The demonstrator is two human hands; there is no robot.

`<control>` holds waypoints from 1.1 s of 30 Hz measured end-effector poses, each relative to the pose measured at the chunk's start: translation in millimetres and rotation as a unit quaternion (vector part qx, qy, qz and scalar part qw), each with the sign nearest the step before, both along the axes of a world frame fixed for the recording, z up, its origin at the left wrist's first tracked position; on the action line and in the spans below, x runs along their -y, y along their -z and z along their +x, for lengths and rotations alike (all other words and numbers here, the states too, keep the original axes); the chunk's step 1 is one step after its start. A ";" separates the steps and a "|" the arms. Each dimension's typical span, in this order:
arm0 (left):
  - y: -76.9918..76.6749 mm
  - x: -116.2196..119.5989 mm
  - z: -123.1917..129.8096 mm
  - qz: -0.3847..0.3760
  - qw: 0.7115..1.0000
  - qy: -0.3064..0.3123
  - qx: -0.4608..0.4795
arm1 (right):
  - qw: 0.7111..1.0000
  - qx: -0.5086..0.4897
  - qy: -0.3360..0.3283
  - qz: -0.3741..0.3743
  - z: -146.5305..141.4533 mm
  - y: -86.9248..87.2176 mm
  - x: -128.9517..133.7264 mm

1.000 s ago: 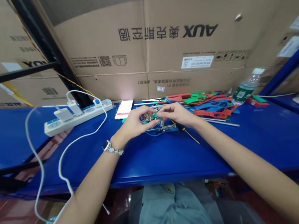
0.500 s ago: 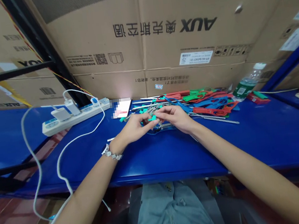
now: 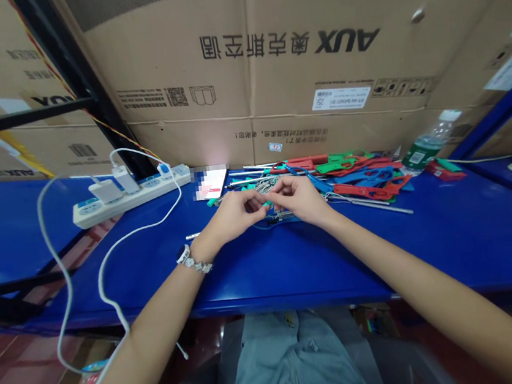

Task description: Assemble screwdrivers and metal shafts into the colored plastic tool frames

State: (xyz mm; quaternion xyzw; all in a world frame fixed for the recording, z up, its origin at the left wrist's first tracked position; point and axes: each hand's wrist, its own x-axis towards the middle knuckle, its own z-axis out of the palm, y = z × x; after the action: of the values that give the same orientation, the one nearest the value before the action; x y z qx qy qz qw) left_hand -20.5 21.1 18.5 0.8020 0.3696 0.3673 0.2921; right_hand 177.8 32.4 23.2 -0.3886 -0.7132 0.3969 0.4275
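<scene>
My left hand and my right hand meet fingertip to fingertip over the blue table. Between them is a small green piece, mostly covered by the fingers. Both hands pinch at it with thumb and forefinger. Under and behind the fingers lies a tangle of thin grey wires and metal parts with more green pieces. To the right of it is a pile of red, green and blue plastic handles.
A white power strip with chargers and a looping white cable is at left. A phone lies behind my left hand. A plastic bottle and red box stand at right, before a large carton.
The view has shifted slightly. My fingers have closed further around the green piece, so less of it shows. Both hands remain together in nearly the same place.
</scene>
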 end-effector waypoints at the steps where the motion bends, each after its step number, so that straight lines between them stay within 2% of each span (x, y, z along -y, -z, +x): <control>1: 0.8 -1.1 -0.1 -0.037 0.999 0.001 0.012 | 1.000 0.009 -0.006 0.009 -0.8 -0.7 -0.9; 7: 1.5 -8.7 -3.9 -0.249 0.961 -0.013 0.119 | 0.992 0.090 -0.018 0.090 2.0 0.5 -8.1; 11: -1.2 -7.8 -3.1 -0.318 0.930 -0.037 0.182 | 0.993 0.079 -0.049 0.071 6.1 7.6 -7.0; 14: -2.8 -6.3 -1.9 -0.334 0.923 -0.047 0.185 | 0.991 0.094 -0.030 0.090 6.6 8.8 -2.0; 19: -1.9 -5.3 -0.8 -0.289 0.944 -0.074 0.142 | 0.985 0.125 -0.001 0.116 1.8 3.1 7.8; 22: 0.1 -5.2 -0.4 -0.251 0.960 -0.063 0.111 | 0.980 0.153 0.026 0.127 -1.4 0.9 12.0; 28: 2.6 -8.0 -6.4 -0.066 0.997 -0.032 0.012 | 0.971 0.172 0.048 0.161 -0.1 1.9 13.2; 31: 5.5 -12.2 -15.1 0.016 0.997 -0.028 -0.070 | 0.969 0.168 0.060 0.168 6.1 4.9 10.5; 33: 8.6 -15.6 -20.6 0.045 0.991 -0.004 -0.130 | 0.968 0.174 0.062 0.168 11.2 7.6 8.8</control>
State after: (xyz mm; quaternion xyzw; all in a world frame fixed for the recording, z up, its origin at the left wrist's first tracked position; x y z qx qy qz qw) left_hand -41.1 36.7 10.0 0.8539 0.3903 0.2773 0.2041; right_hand 189.0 23.6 15.5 -0.4179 -0.8077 0.1705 0.3793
